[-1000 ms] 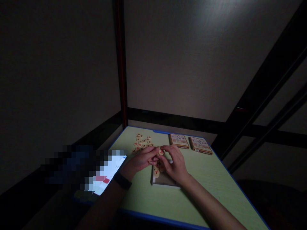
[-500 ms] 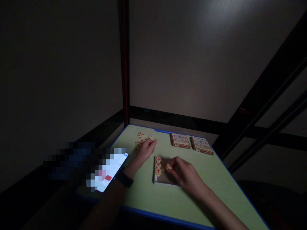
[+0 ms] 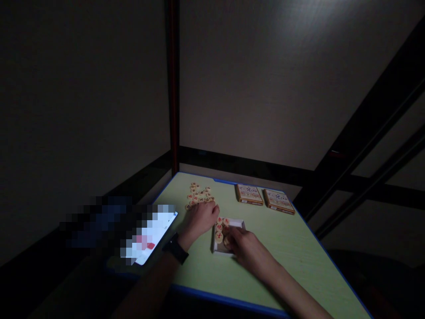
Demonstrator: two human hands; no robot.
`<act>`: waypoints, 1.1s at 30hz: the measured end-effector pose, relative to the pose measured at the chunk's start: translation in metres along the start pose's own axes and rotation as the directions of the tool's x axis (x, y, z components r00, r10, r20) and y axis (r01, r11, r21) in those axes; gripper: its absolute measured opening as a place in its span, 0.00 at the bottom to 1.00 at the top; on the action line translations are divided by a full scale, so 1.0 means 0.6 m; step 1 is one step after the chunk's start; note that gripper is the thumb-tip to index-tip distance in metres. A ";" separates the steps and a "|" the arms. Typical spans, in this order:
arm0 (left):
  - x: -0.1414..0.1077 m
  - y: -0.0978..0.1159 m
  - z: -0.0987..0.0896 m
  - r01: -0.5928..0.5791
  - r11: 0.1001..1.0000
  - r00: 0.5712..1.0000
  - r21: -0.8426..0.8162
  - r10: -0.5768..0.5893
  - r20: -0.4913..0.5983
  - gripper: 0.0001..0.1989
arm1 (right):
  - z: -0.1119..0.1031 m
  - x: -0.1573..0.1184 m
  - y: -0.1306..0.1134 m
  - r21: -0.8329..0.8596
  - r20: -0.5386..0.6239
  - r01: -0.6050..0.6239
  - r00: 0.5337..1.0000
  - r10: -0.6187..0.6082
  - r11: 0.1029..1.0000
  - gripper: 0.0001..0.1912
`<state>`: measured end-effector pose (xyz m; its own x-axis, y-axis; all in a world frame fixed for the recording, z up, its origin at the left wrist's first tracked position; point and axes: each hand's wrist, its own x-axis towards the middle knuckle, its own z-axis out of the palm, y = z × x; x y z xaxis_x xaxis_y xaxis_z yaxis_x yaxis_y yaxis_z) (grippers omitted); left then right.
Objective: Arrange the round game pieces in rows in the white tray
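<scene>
A small white-edged box (image 3: 237, 221) lies on the green table, with round wooden pieces (image 3: 219, 228) marked in red along its left side. My right hand (image 3: 244, 246) reaches into it, fingers pinched at a piece in the second column; the fingertips partly hide it. My left hand (image 3: 203, 216), with a dark watch on the wrist, is curled just left of the box, below a loose group of pieces (image 3: 195, 194). What its fingers hold, if anything, is hidden.
Two flat printed boxes (image 3: 249, 194) (image 3: 279, 200) lie near the table's back right. A lit phone (image 3: 159, 235) is by the left edge. The green table (image 3: 292, 257) has a blue rim, and walls stand behind it.
My right hand has moved slightly left and down into the box. My left hand has come nearer, towards the box, uncovering more loose pieces. One more red-marked piece shows in the second column's top.
</scene>
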<state>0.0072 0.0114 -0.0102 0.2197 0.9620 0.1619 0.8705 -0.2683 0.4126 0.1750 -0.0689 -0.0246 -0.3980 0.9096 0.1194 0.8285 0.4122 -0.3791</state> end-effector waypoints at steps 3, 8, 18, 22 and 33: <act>0.000 0.000 0.002 -0.009 1.000 1.000 0.023 0.009 0.011 0.16 | 0.002 0.001 0.001 0.018 -0.039 -0.016 0.999 0.016 1.000 0.16; 0.000 -0.002 0.006 -0.040 0.998 0.999 0.056 0.039 0.013 0.17 | 0.005 0.004 0.002 0.037 -0.055 -0.029 0.998 0.031 0.999 0.12; -0.001 0.000 0.002 -0.019 0.999 1.000 0.038 0.019 0.014 0.17 | 0.011 0.005 0.012 0.069 -0.112 0.015 0.994 -0.007 0.998 0.12; -0.003 0.001 -0.003 -0.004 0.998 1.000 0.056 0.005 -0.023 0.18 | -0.010 0.002 0.013 0.097 -0.176 0.077 0.983 -0.059 0.992 0.09; -0.035 0.021 0.015 -0.583 0.806 0.802 -0.100 0.553 -0.226 0.12 | -0.059 0.135 0.073 0.109 -0.303 0.134 0.948 -0.096 0.985 0.12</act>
<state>0.0178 -0.0120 -0.0166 0.5578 0.6123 0.5603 0.5298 -0.7823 0.3275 0.1932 0.0250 0.0011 -0.3376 0.8388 0.4272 0.7194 0.5226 -0.4577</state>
